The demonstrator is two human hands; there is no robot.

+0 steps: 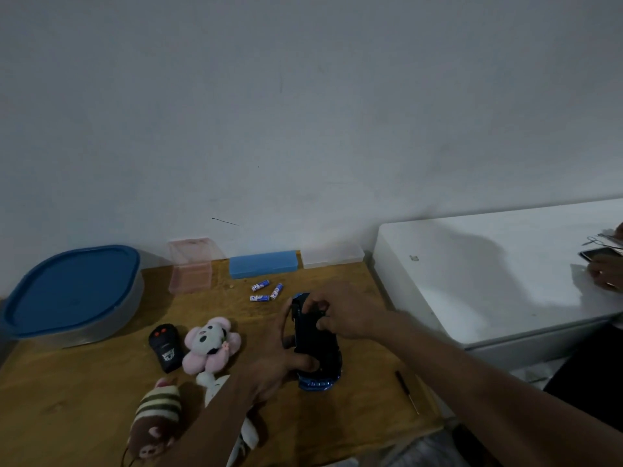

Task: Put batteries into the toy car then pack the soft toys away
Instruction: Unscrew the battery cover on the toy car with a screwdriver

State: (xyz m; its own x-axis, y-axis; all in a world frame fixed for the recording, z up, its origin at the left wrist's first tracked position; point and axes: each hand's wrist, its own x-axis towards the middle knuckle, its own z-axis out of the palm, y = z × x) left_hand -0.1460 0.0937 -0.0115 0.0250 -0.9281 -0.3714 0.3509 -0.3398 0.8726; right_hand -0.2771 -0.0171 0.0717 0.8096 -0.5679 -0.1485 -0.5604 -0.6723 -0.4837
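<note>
A blue toy car (317,358) lies upside down on the wooden table (77,382), black underside up. My left hand (276,362) grips its near left side. My right hand (340,313) has its fingers curled on the far part of the underside. Three blue batteries (266,291) lie just beyond the car. A pink flower soft toy (210,343), a striped brown soft toy (156,419) and a white soft toy (215,389), partly under my left forearm, lie to the left.
A black remote (165,347) sits beside the pink toy. A big tub with a blue lid (70,291) stands at the far left. Pink (190,267), blue (263,264) and clear (332,256) boxes line the wall. A small screwdriver (406,390) lies right of the car. Another person's hand (606,271) holds a phone on the white surface (488,264).
</note>
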